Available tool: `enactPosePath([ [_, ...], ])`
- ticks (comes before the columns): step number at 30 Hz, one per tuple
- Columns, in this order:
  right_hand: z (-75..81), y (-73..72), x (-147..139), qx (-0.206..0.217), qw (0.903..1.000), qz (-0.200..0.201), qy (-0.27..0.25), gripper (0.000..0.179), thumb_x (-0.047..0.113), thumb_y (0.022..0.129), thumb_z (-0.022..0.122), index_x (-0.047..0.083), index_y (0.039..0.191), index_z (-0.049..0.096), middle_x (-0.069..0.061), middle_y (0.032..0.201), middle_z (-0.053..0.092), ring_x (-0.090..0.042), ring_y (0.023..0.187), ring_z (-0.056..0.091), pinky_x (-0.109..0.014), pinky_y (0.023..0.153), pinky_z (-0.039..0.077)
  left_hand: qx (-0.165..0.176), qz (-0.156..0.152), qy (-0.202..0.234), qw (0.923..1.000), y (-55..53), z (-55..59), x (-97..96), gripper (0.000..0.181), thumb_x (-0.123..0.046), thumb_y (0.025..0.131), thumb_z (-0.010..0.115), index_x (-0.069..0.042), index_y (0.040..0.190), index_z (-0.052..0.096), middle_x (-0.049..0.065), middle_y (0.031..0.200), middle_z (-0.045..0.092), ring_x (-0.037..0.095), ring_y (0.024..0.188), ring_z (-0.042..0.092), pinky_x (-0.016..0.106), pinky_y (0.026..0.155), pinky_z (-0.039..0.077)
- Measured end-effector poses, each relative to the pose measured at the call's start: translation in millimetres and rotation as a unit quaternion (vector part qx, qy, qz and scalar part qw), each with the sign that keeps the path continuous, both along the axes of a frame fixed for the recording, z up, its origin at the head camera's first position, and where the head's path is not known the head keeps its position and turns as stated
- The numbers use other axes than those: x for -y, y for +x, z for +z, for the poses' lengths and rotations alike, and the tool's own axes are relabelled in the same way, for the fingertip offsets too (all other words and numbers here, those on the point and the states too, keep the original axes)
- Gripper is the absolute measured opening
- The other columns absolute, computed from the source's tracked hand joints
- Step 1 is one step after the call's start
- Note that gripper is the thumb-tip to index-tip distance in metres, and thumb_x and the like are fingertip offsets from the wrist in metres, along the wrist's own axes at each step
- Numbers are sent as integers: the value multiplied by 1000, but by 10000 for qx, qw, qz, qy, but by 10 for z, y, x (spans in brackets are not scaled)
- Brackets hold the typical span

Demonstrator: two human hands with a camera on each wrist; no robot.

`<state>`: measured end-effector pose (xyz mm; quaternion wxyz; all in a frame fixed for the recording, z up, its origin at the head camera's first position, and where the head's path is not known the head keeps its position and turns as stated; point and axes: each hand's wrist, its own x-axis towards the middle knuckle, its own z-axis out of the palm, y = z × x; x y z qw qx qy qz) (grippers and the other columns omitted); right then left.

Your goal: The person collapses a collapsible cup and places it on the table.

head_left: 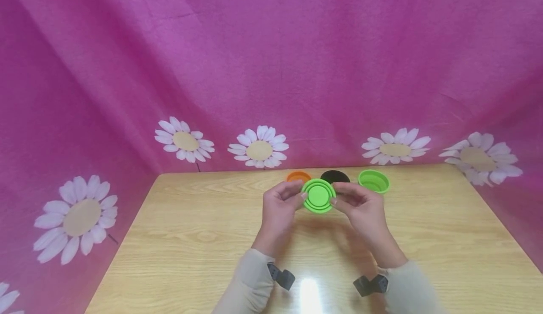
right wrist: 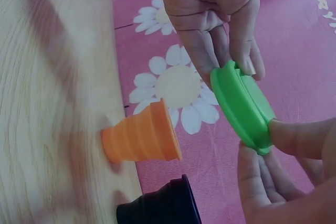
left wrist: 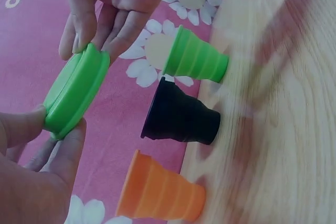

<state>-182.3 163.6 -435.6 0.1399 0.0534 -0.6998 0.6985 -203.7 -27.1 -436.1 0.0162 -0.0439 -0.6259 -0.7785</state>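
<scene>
Between both hands, above the table, is a green collapsible cup folded flat into a ringed disc. My left hand pinches its left edge between thumb and fingers. On the opposite edge my right hand pinches it the same way. Behind the hands, three expanded cups stand upright in a row: an orange cup, a black cup and a green cup. Neither hand touches these three.
The wooden table meets a pink cloth with daisy prints along its back edge, where the cups stand. More cloth hangs at the left and right sides. Dark straps with small devices are on both wrists.
</scene>
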Motion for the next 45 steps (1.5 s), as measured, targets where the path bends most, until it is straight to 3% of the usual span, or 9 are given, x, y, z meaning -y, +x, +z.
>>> enactPosePath([
  [3,-3,1,18,-104,9999,-84,85,36,-15,81,75,-12,116,67,-18,110,72,-11,90,71,-27,82,59,260,-48,304,9992,-12,-30,16,35,5,87,74,0,121,69,15,106,73,25,99,70,36,83,61],
  [7,-14,-9,38,-24,9990,-435,-32,38,-17,80,74,-10,116,68,-16,112,72,-10,87,70,-27,80,60,835,-312,617,9941,-52,-92,59,35,-5,92,73,2,125,66,19,99,73,25,89,73,43,84,60],
  [11,-30,-14,49,-98,9986,-523,0,39,-17,80,75,-8,118,69,-14,113,72,-11,87,70,-28,80,60,1575,-670,498,9840,-64,-133,99,39,-28,100,65,6,119,67,20,89,73,28,78,74,44,80,61],
  [15,-44,-12,53,-451,9981,-366,226,41,-16,80,76,-4,119,70,-20,113,71,-13,88,70,-28,82,59,1929,-950,428,9757,-45,-126,113,45,-40,100,62,3,113,69,19,81,72,27,70,73,39,70,63],
  [19,-40,-16,63,-835,9952,-286,413,43,-18,79,75,-5,120,69,-22,110,70,-13,89,71,-27,82,59,1905,-1065,479,9747,-35,-98,137,46,-42,96,67,1,111,71,21,86,73,28,75,74,41,75,62],
  [24,-33,-17,72,-948,9937,-55,601,39,-17,82,72,-8,119,68,-19,113,65,-12,95,69,-27,86,58,1778,-1082,673,9758,-25,-60,163,44,-38,94,70,2,113,72,23,96,73,29,85,74,44,83,59],
  [32,-17,-25,93,-600,9945,78,857,33,-2,88,75,-4,120,69,-15,113,65,-13,102,65,-29,92,56,1447,-973,706,9822,-11,-53,191,37,-25,94,73,4,118,71,23,105,72,30,94,73,38,84,60],
  [40,27,-18,138,56,9935,185,1126,43,13,83,84,-1,121,70,-12,115,69,-25,100,68,-27,89,57,1323,-699,680,9864,-8,-82,281,32,-7,89,77,6,118,70,20,115,69,27,100,70,36,91,57],
  [45,36,-33,173,316,9906,298,1298,52,20,78,89,1,122,70,-11,116,71,-27,102,69,-29,86,59,1174,-464,-4,9920,-4,-45,349,36,-4,84,81,1,118,72,15,116,71,22,99,70,39,94,56],
])
